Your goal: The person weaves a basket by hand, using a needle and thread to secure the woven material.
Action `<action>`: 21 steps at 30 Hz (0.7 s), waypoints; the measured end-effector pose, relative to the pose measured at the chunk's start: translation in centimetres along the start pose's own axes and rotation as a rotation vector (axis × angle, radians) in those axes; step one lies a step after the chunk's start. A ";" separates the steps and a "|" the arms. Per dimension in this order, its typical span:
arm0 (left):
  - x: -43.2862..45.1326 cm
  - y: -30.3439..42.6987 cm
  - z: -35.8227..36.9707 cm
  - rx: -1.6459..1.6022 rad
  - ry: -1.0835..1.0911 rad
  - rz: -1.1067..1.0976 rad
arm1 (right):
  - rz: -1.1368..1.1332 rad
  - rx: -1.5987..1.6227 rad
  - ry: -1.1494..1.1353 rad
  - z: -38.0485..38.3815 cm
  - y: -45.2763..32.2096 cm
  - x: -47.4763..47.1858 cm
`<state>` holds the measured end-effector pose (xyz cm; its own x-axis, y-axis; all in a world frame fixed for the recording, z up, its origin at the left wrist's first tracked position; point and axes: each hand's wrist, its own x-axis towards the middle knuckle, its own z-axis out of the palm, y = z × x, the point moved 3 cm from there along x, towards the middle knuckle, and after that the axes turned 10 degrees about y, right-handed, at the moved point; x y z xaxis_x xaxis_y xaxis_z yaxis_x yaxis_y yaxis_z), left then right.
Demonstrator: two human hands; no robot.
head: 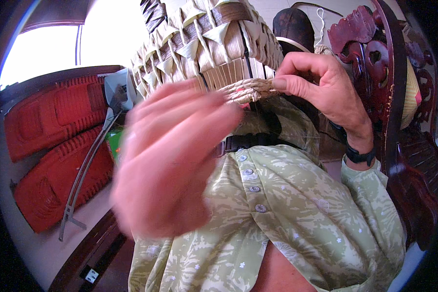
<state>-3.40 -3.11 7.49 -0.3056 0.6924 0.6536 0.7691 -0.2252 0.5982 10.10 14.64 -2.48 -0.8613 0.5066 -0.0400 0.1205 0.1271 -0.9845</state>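
A basket (219, 38) woven from pale and brown plant fibre fills the upper middle, with folded triangular points along its side. A braided fibre band (253, 89) lies across the near side of the basket, in front of my body. My right hand (310, 78) pinches the band's right end between thumb and index finger. Motion blurs my left hand (175, 160), which is close to the camera. Its fingertips overlap the band's left part, and whether they grip it cannot be told. The left hand also hides part of the basket's near edge.
Two red ribbed panels (58, 116) lie at the left beside a thin metal-framed thing (84, 175). Dark carved wooden furniture (387, 91) stands close by my right arm. A white looped cord (320, 25) and a dark rounded thing (294, 27) are beyond the right hand.
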 end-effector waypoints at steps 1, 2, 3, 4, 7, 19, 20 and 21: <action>0.5 -0.4 1.8 0.107 -0.046 -0.067 | -0.011 0.012 0.038 -0.5 0.0 -0.1; 0.2 -0.5 3.2 0.235 -0.076 -0.152 | -0.028 0.020 0.039 -0.6 0.0 -0.1; 0.1 -1.4 3.8 0.353 -0.171 -0.244 | -0.041 0.017 0.056 -0.7 0.0 -0.3; -0.6 -2.2 4.1 0.390 -0.169 -0.180 | -0.031 -0.023 0.063 -0.8 -0.1 -0.3; -0.6 -2.1 3.8 0.427 -0.212 -0.212 | -0.057 -0.138 0.109 -0.9 -0.4 -0.6; -1.5 -3.8 4.3 0.249 -0.168 -0.241 | -0.584 -0.595 0.403 2.6 -4.7 -4.8; -1.8 -3.8 4.4 0.239 -0.158 -0.248 | -0.507 -0.625 0.348 3.1 -4.1 -4.8; -1.9 -3.9 4.4 0.225 -0.145 -0.258 | -0.455 -0.618 0.299 3.5 -3.4 -4.8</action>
<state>-3.38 -0.50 1.90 -0.4354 0.8004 0.4120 0.7862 0.1151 0.6071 12.09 8.76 0.41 -0.7338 0.4871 0.4735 0.1165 0.7770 -0.6187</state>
